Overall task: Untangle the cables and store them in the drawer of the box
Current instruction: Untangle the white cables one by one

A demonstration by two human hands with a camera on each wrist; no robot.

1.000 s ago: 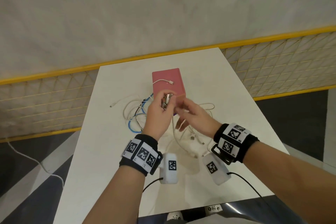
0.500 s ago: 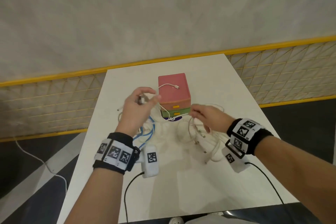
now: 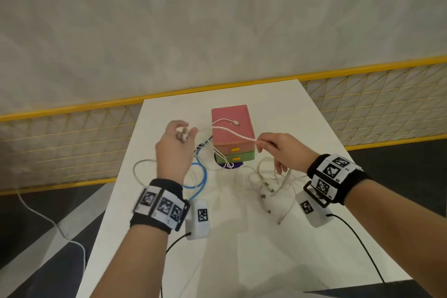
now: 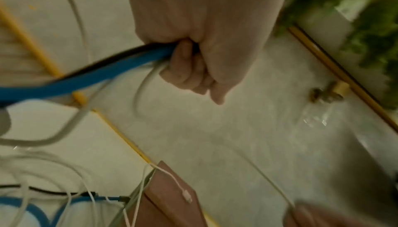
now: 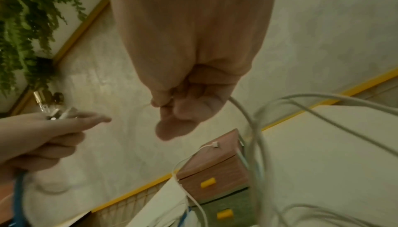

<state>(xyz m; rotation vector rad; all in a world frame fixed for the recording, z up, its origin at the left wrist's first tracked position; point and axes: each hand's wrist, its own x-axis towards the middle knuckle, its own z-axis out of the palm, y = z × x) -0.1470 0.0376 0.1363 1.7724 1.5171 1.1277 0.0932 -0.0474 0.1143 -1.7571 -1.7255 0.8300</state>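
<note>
mid-untangling at frame centre, the left hand (image 3: 174, 150) grips a bundle with the blue cable (image 3: 200, 176) and the right hand (image 3: 278, 150) pinches a white cable (image 3: 232, 132) across the box (image 3: 232, 126), drawers seemingly closed, so next tease strands apart.

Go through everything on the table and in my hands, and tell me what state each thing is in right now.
left hand: raised, grips a bundle of cable ends.
right hand: raised, pinches a white cable.
white cable: stretched across the box top between the hands.
blue cable: looped on the table, one end in the left hand.
loose white cables: tangled on the table.
box: upright.
pink drawer: shut.
green drawer: shut.
</note>
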